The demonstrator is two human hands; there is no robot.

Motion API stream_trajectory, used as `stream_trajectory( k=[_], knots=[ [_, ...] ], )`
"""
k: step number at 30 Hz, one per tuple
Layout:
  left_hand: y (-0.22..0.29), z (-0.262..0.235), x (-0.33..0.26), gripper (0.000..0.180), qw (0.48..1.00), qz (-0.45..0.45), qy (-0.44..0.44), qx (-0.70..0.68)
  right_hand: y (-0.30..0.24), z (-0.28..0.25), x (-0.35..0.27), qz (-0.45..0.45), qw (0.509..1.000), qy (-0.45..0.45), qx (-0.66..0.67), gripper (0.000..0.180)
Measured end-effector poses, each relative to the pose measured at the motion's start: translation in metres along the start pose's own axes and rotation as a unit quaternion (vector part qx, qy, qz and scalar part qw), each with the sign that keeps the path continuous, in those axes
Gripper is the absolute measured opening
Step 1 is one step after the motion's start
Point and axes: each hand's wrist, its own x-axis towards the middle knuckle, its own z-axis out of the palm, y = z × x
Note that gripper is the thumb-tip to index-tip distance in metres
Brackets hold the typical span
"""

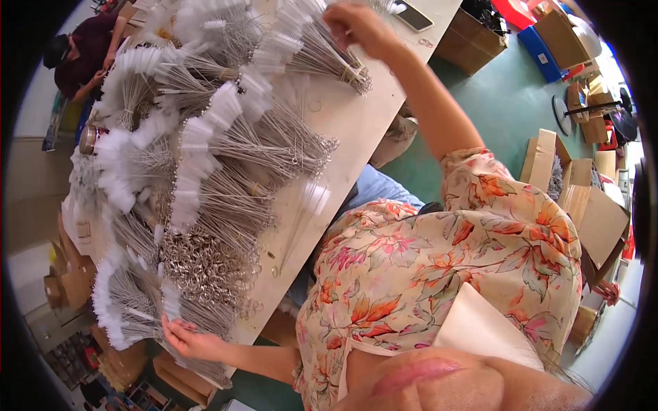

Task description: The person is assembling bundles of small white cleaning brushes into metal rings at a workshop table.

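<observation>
My left hand point(184, 337) is at the lower left of the table, fingers closed at the end of a white-bristled straw brush point(171, 299). Beside it lies a heap of similar brushes point(137, 301) with thin wire stems, and a pile of loop ends point(205, 270) is just beyond. My right hand point(356, 29) is raised at the top, over a bundle of straw brushes point(329, 58) whose stems fan toward the table edge. Its fingers are bent and apart, slightly blurred, with nothing visible in them.
More brush bundles point(240, 144) cover the pale table point(343, 130), and a few loose brushes point(305, 212) lie near its edge. A phone point(413, 15) rests at the top. Another person point(86, 55) works across the table. Cardboard boxes point(473, 41) stand on the green floor.
</observation>
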Motion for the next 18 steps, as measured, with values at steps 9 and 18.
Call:
stream_trajectory(
  k=[9, 18],
  knots=[
    [-0.048, -0.016, -0.023, 0.03, 0.991, -0.111, -0.022, -0.072, 0.067, -0.072, 0.076, 0.004, 0.794, 0.056, -0.606, 0.039],
    [-0.037, 0.008, -0.036, 0.026, 0.95, -0.209, -0.078, -0.218, 0.144, -0.224, 0.193, -0.151, 0.832, -0.108, -0.523, 0.032]
  ],
)
